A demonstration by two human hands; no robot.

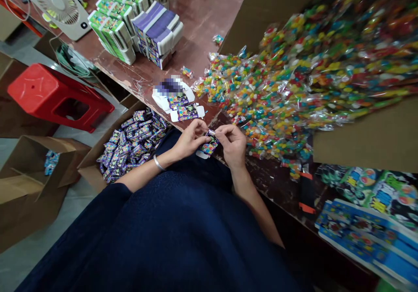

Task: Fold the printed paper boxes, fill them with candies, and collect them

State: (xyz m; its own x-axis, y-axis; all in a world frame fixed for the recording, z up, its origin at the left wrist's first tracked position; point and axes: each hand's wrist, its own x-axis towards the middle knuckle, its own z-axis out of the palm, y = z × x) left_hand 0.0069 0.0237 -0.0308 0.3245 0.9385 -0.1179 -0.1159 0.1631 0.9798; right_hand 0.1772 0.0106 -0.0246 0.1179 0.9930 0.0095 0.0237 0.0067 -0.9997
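Between both hands, over the table's front edge, is a small purple printed candy box [209,144] with a white flap showing at its lower end. My left hand [192,140] pinches its left side with thumb and fingers. At the upper right corner, my right hand [232,143] has thumb and index finger closed on the box's top edge. Just beyond lie several unfolded purple box blanks [186,111] with white flaps. To the right spreads a large heap of clear-wrapped colourful candies [271,96]. Whether candy is inside the held box cannot be seen.
A carton of finished purple boxes [133,141] stands at my left. Strapped purple blanks [156,28] and green blanks [111,32] are stacked behind, near a white fan [58,4]. A red stool [58,96] is on the floor. A black-orange cutter [307,191] and blue packaging [365,235] lie right.
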